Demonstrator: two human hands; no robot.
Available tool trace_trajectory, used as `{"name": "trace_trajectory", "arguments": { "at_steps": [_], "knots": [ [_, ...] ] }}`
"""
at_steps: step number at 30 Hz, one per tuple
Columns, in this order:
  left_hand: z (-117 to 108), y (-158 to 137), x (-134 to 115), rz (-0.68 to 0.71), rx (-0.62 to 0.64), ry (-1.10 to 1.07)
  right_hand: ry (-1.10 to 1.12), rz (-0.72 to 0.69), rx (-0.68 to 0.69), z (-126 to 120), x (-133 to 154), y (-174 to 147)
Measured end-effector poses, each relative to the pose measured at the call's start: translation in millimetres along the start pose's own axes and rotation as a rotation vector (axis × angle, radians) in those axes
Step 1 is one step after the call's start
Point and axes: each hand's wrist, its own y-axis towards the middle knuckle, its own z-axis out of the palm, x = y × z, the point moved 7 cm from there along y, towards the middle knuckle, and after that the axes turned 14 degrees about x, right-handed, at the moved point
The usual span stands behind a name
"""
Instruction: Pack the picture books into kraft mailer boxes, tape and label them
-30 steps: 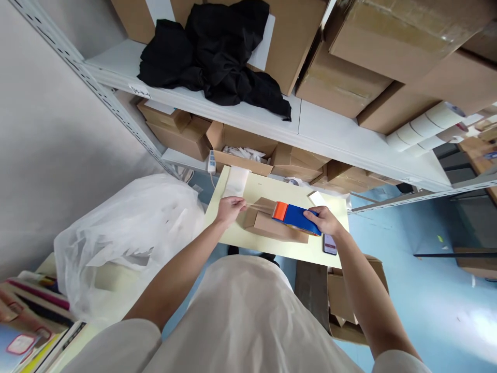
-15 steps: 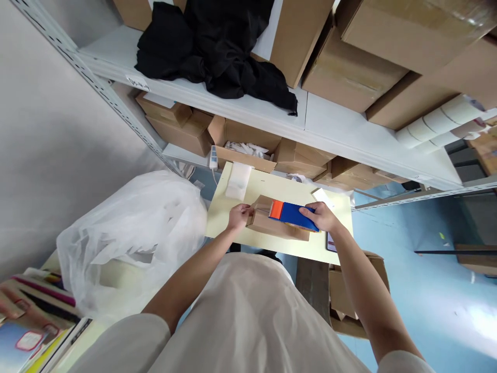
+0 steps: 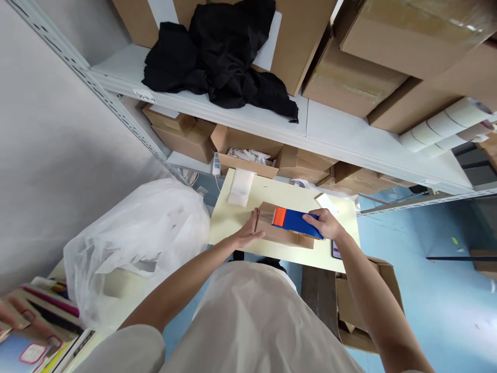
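Observation:
A small brown cardboard box [image 3: 279,236] lies on the pale yellow table in front of me. My right hand [image 3: 326,224] is closed round a blue tape dispenser [image 3: 298,221] with an orange front end. The dispenser rests on or just over the box's top; I cannot tell whether it touches. At the box's left end is my left hand [image 3: 248,231], fingers stretched out and thumb apart, its palm side against the cardboard. My right fingers partly cover the dispenser's rear.
On the table [image 3: 225,223] lie a white folded packet [image 3: 240,187], a white piece [image 3: 326,202] and a phone [image 3: 336,250]. A translucent plastic bag [image 3: 135,248] bulges at left. Shelves ahead hold cartons [image 3: 357,77] and black cloth [image 3: 229,57]. An open carton [image 3: 353,305] stands at lower right.
My left hand has gone from pinched fingers at the box's left end to stretched fingers against it. My right hand still holds the tape dispenser over the box. The view has shifted slightly.

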Motion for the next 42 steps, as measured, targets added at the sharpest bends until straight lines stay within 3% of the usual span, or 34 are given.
{"name": "trace_trajectory", "arguments": {
  "at_steps": [4,8,16,19,25,28,32,36,42],
  "knots": [
    [-16.8,6.8,-33.7,0.041,0.024,0.427,-0.011,0.009,0.016,1.0,1.4,-0.4],
    [-12.7,27.2,-59.9,0.086,0.133,0.751,-0.027,0.029,0.020,-0.1,3.7,-1.5],
    [-11.1,36.1,-67.4,-0.068,0.151,0.949,-0.124,0.137,0.161,-5.7,0.3,-0.6],
    [-20.6,34.1,-68.0,-0.114,0.114,0.972,-0.128,0.172,0.172,-25.1,-25.2,-15.0],
    [-33.7,29.9,-63.5,-0.138,0.086,1.036,-0.043,0.247,0.175,-64.3,-117.3,-50.5],
    [-33.6,30.1,-63.4,-0.169,0.102,1.070,-0.026,0.208,0.188,-61.7,-147.0,-45.0],
    [-31.6,29.4,-66.7,-0.228,0.135,1.127,-0.033,0.127,0.207,-45.2,-161.7,-21.2],
    [-12.9,39.3,-78.1,-0.250,0.158,1.191,0.012,0.077,0.232,-32.8,-170.0,-2.8],
    [65.4,104.1,-109.5,-0.175,0.224,1.173,0.103,0.033,0.262,-21.2,-181.6,4.3]
  ]
}}
